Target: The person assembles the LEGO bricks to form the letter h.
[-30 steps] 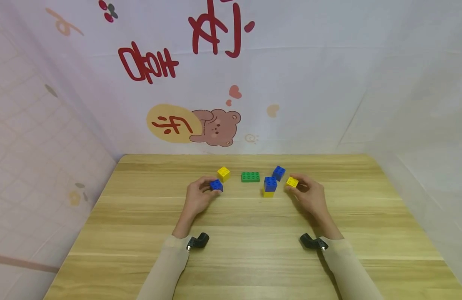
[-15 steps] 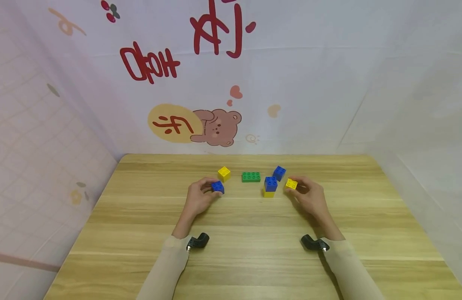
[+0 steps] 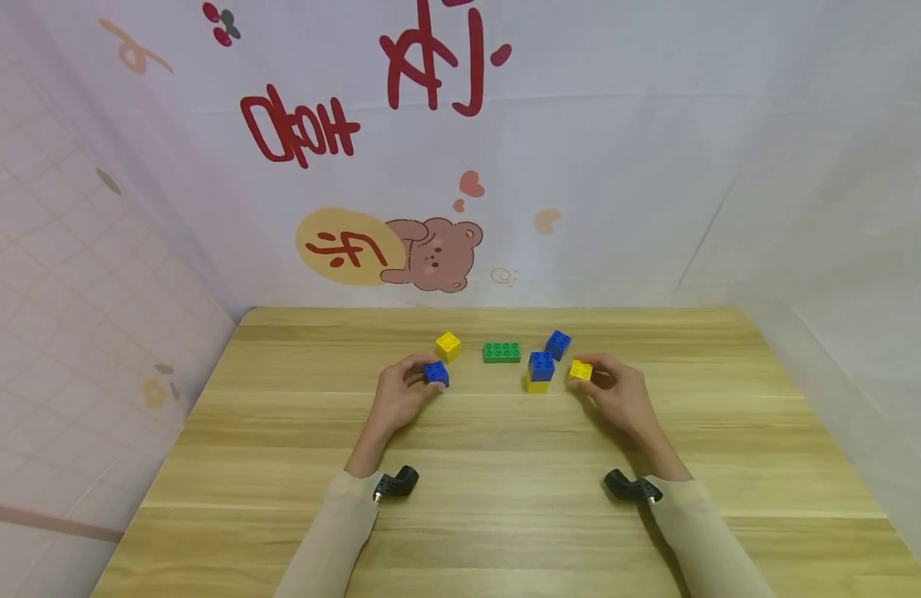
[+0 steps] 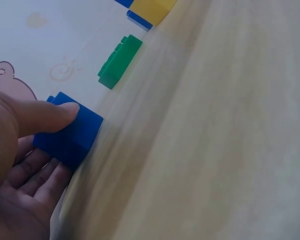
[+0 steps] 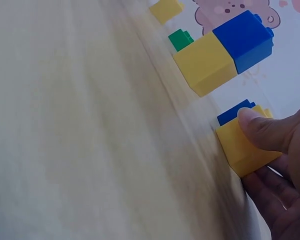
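Note:
My left hand (image 3: 402,390) pinches a blue toy brick (image 4: 75,132) between thumb and fingers, close over the wooden table. On the other side, my right hand (image 3: 617,390) grips a yellow toy brick (image 5: 245,145), its thumb across the near face. Between the hands stands a stack: a blue brick (image 3: 541,365) on top of a yellow brick (image 3: 537,386). Another blue brick (image 3: 559,344) sits just behind the stack. A long green brick (image 3: 501,353) lies left of it. Beyond my left fingers is a second loose yellow brick (image 3: 448,345).
The wooden table (image 3: 475,498) ends at the back against a white wall hanging (image 3: 617,166) with a printed bear and red characters. A black wrist mount (image 3: 396,482) sits on the left sleeve, another black mount (image 3: 632,486) on the right.
The yellow brick in my right hand has come slightly nearer to me. My left hand with its blue brick has shifted a little right and nearer. The other bricks stay put.

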`<state>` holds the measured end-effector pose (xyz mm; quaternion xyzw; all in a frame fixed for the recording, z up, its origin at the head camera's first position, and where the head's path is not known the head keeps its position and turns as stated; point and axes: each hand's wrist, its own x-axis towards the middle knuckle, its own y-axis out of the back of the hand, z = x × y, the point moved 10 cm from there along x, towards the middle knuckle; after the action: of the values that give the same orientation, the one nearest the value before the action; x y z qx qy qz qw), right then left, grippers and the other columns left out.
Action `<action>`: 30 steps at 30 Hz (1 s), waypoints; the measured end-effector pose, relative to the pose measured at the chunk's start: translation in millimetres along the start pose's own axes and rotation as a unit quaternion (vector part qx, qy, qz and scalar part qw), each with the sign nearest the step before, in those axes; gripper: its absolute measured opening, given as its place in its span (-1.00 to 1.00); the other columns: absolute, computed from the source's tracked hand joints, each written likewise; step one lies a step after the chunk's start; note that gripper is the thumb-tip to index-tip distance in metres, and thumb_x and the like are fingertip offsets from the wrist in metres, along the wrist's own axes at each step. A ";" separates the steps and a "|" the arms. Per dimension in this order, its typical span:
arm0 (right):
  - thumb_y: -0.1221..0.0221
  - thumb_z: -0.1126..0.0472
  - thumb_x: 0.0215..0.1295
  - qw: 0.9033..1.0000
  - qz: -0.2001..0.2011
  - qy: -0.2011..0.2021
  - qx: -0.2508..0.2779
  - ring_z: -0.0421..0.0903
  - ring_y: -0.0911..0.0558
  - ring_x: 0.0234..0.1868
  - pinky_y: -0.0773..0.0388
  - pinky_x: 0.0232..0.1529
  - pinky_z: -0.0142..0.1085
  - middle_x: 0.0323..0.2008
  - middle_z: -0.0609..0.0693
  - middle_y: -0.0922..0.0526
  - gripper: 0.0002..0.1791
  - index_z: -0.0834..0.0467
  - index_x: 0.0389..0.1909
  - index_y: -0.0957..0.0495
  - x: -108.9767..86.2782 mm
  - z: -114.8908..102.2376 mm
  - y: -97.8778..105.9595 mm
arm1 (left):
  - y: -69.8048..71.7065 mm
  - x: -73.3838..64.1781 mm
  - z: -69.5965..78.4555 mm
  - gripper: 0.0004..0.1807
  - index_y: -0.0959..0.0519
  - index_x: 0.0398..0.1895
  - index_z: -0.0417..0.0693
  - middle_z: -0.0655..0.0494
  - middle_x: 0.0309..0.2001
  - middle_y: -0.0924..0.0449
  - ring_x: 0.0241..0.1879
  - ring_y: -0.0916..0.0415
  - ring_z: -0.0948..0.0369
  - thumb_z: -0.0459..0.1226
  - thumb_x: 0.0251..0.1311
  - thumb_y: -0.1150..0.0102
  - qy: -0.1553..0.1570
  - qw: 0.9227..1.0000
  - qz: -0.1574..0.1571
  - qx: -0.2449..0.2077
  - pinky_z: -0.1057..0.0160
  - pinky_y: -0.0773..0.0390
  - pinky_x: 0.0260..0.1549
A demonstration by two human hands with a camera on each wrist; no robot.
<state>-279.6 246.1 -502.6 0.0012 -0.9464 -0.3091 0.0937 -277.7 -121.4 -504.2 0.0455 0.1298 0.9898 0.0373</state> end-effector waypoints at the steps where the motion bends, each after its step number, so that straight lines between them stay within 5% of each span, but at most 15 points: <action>1: -0.44 0.06 0.25 1.000 0.000 0.000 0.000 0.16 -0.78 -0.01 -0.70 0.09 0.07 0.07 0.21 -0.74 -0.53 0.07 0.17 -0.66 -0.4 -0.1 -0.1 | -0.4 -0.4 -0.2 -0.55 -0.62 0.13 -0.25 -0.23 0.22 -0.58 0.18 -0.61 -0.12 -0.48 0.14 -0.44 0.001 1.000 -0.001 -0.001 -0.02 -0.63 0.23; 12: -0.43 0.11 0.26 1.000 -0.020 -0.012 0.017 0.18 -0.76 0.04 -0.69 0.12 0.01 0.12 0.22 -0.71 -0.52 0.09 0.19 -0.64 -6.7 -5.7 -6.6 | -10.1 -10.0 19.1 -0.53 -0.54 0.19 -0.41 -0.39 0.32 -0.45 0.27 -0.53 -0.23 -0.55 0.18 -0.35 0.015 0.999 -0.045 -0.014 -0.13 -0.55 0.30; 20: -0.42 0.11 0.28 0.999 -0.035 -0.022 0.011 0.19 -0.74 0.09 -0.68 0.16 0.04 0.17 0.20 -0.69 -0.51 0.07 0.22 -0.63 -10.2 -5.9 -11.4 | -16.5 -6.3 0.8 -0.50 -0.57 0.20 -0.30 -0.32 0.33 -0.46 0.27 -0.54 -0.21 -0.51 0.16 -0.40 0.010 0.999 -0.046 -0.024 -0.08 -0.58 0.29; 30: -0.42 0.10 0.27 0.999 -0.047 -0.017 0.018 0.18 -0.74 0.10 -0.67 0.17 0.03 0.17 0.19 -0.69 -0.51 0.07 0.21 -0.63 -16.5 -9.4 -17.2 | -18.5 -8.9 1.5 -0.54 -0.63 0.13 -0.14 -0.19 0.23 -0.58 0.17 -0.64 -0.10 -0.44 0.13 -0.46 0.003 0.999 -0.046 -0.007 0.07 -0.67 0.18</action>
<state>-262.7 227.6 -508.1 0.0420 -0.9521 -0.2962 0.0628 -267.6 -104.0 -508.3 0.0366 0.1249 0.9880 0.0829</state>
